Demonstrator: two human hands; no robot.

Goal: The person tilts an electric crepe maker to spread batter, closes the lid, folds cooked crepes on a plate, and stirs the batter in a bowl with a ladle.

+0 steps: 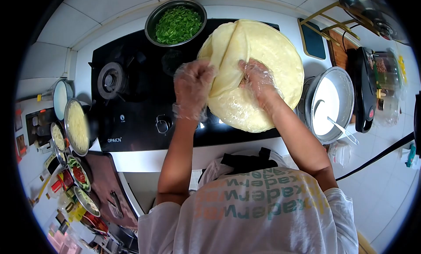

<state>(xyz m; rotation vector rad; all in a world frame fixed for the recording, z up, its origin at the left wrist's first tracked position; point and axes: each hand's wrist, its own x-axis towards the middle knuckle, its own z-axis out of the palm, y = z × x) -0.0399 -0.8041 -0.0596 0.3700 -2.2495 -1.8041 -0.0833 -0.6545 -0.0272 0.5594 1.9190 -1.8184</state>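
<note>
I have the left grip (212, 72) closed on the folded flatbread's (228, 56) left edge and the right grip (244, 69) pinching its right side. It lies between them atop the flatbread stack (280, 61); chopped greens (178, 25) sit beyond the left grip.

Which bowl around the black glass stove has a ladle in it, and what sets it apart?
The wide silver metal bowl right of the stove; only there does a pale ladle handle cross the rim, above white liquid.
</note>
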